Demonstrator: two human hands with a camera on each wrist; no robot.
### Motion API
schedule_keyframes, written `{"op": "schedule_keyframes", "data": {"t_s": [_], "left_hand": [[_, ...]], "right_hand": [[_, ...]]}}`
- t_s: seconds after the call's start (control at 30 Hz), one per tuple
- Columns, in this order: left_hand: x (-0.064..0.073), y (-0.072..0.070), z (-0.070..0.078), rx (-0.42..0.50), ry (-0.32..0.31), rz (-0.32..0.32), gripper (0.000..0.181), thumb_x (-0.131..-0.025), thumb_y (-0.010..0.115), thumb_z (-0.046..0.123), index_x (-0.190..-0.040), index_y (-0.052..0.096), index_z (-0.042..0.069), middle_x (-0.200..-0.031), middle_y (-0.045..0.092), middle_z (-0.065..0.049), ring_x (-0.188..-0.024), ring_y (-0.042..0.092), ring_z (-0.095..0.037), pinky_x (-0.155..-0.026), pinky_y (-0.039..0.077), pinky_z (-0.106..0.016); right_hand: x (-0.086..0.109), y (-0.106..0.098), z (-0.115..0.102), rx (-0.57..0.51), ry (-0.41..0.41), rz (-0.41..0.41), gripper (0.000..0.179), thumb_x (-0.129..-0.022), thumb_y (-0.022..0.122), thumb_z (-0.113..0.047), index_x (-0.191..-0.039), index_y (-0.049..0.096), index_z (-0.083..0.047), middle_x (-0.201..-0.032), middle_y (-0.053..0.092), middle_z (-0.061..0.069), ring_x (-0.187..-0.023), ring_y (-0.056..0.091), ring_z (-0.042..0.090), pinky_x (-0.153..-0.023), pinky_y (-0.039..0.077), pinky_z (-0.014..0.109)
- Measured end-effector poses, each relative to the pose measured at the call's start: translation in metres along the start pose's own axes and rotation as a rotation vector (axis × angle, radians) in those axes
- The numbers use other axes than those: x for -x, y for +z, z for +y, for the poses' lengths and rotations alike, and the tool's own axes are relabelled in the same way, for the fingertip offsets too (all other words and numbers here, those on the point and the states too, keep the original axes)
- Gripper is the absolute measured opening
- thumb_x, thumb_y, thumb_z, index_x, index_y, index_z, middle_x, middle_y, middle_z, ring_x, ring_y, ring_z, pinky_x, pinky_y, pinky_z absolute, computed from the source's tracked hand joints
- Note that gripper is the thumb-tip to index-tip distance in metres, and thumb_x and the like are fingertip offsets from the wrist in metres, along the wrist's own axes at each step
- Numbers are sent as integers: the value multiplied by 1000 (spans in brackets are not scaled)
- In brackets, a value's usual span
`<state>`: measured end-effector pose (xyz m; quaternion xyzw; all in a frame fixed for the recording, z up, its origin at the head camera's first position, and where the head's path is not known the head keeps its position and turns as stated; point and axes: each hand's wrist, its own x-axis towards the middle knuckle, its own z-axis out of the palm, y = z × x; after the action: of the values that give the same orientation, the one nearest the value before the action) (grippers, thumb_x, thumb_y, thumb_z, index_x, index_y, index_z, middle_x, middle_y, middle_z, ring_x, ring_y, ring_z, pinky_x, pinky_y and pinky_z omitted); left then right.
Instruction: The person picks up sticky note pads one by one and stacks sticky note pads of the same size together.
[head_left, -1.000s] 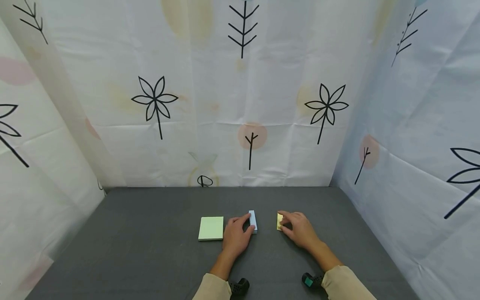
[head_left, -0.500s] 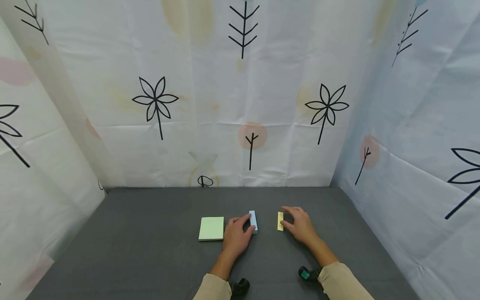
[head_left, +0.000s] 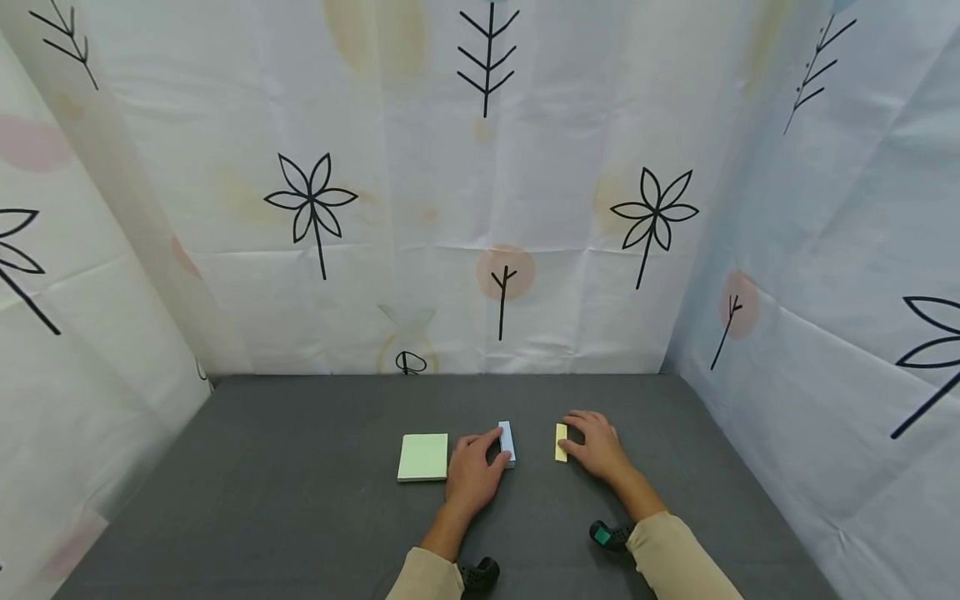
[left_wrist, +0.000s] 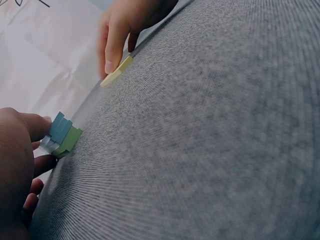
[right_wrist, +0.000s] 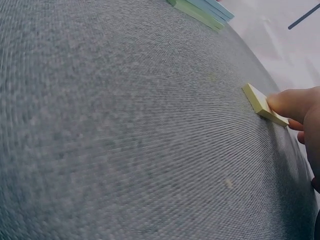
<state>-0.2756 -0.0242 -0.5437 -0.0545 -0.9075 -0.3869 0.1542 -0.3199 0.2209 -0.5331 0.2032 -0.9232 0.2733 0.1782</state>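
My left hand holds a small stack of narrow sticky note pads by its two ends, forefinger at the far end and thumb at the near one. Blue strips lie over green ones, as the stack shows in the left wrist view. A yellow sticky note strip lies flat on the table to the right. Beside it is my right hand, its thumb at the strip's right side and its fingers loosely bent beyond. In the right wrist view the thumb overlaps the yellow strip; firm contact is unclear.
A square pale green sticky note pad lies just left of my left hand. The dark grey table is bounded by patterned white cloth at the back and both sides. Each wrist wears a black device.
My right hand has let go of the yellow strip's ends and shifted slightly right and away from me, its thumb coming back near the strip. My left hand stays still on the stack.
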Motion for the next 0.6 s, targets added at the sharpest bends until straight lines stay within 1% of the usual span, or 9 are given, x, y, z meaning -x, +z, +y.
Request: {"op": "schedule_keyframes", "data": {"t_s": [0.03,0.1,0.2,0.27,0.33,0.43,0.5,0.6], "left_hand": [[0,0,0,1,0,0,41,-90,68,33,-130,65,21,-120,61,-9,-115,54,-27,-92,44,-50],[0,0,1,3,0,1,41,-90,68,33,-130,65,21,-120,61,-9,-115,54,-28,-92,43,-50],[0,0,1,2,3,2,41,-90,68,32,-129,65,21,-120,61,-10,-114,54,-28,-92,44,-50],[0,0,1,0,6,2,41,-90,68,32,-129,65,20,-119,61,-9,-114,54,-28,-92,44,-50],[0,1,1,-1,8,2,41,-90,68,32,-129,65,20,-119,61,-10,-114,54,-28,-92,44,-50],[0,1,1,0,5,0,41,-90,68,32,-129,65,20,-119,61,-10,-114,54,-28,-92,44,-50],[0,1,1,-2,2,2,41,-90,68,32,-129,65,21,-119,61,-10,-114,54,-28,-92,44,-50],[0,1,1,-2,-2,8,41,-90,68,32,-129,66,21,-119,61,-10,-114,54,-28,-92,43,-50]], "right_hand": [[0,0,1,3,-5,4,46,-91,68,-38,-118,66,-1,-127,58,21,-120,45,46,-87,32,68],[-1,0,1,16,22,-18,44,-91,68,-36,-118,67,-2,-128,57,20,-121,44,45,-89,32,67],[-2,-1,-1,3,98,-69,41,-89,72,-26,-120,66,-2,-133,55,21,-127,40,45,-95,29,68],[-3,-1,-3,-3,141,-76,40,-87,73,-23,-121,65,-3,-134,54,21,-128,40,44,-98,29,66],[-2,0,-5,-27,166,-58,40,-85,75,-20,-120,66,-4,-133,55,21,-128,40,43,-99,28,66],[-2,2,-7,-59,184,-11,37,-82,78,-16,-115,67,-5,-127,59,20,-124,44,41,-98,30,63],[-2,2,-9,-79,196,10,32,-80,79,-13,-110,69,-5,-119,63,17,-120,48,40,-97,33,60],[-4,2,-14,-121,212,28,24,-80,79,-11,-102,70,-7,-103,67,10,-105,56,34,-90,41,52]]}}
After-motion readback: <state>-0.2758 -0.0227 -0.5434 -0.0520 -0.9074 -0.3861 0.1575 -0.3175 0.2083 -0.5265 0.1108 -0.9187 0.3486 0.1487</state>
